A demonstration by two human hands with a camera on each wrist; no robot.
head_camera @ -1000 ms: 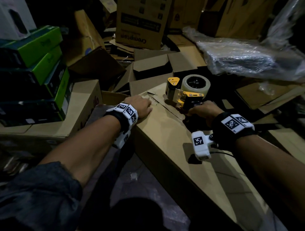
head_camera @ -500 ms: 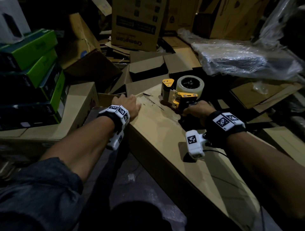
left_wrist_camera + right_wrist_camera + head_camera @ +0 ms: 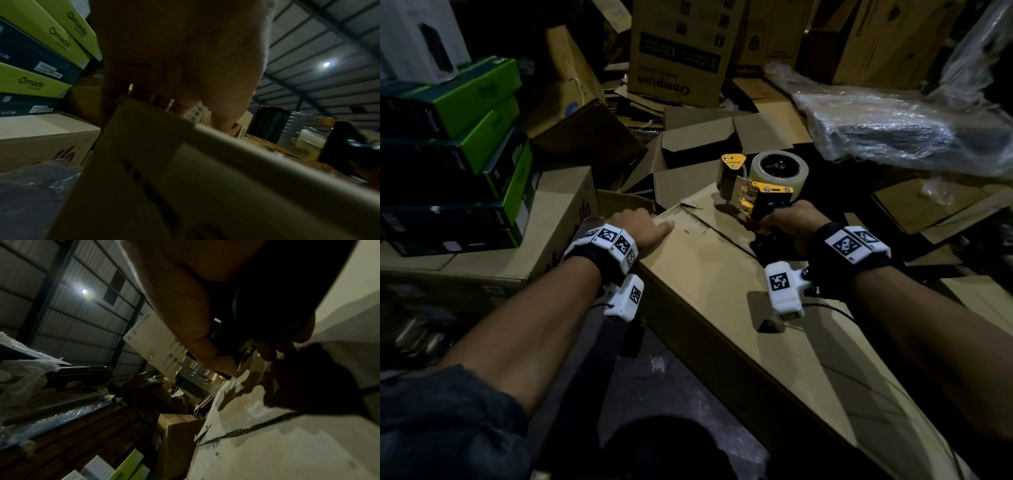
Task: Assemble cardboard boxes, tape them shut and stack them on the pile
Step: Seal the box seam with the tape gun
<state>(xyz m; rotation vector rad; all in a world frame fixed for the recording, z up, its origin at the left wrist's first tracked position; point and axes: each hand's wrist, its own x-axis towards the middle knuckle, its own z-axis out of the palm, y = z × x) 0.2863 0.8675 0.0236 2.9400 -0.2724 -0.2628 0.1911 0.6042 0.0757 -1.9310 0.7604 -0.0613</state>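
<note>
Taping the seam of a long cardboard box

At the left of the frame green boxes (image 3: 482, 113) are stacked; the left hand (image 3: 640, 228) grips the cardboard box (image 3: 709, 281) at its far left edge, fingers (image 3: 115, 100) curled over. The box runs from centre to lower right. Right of centre, the right hand (image 3: 787, 219) is clamped around the tape dispenser (image 3: 756, 185), pressed on the top seam.

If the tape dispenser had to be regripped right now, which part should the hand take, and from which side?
Take the tape dispenser by its black handle at the near end, where the right hand already grips it, coming from the person's side. The tape roll and the yellow front end point away, with the front end resting on the cardboard box.
</note>
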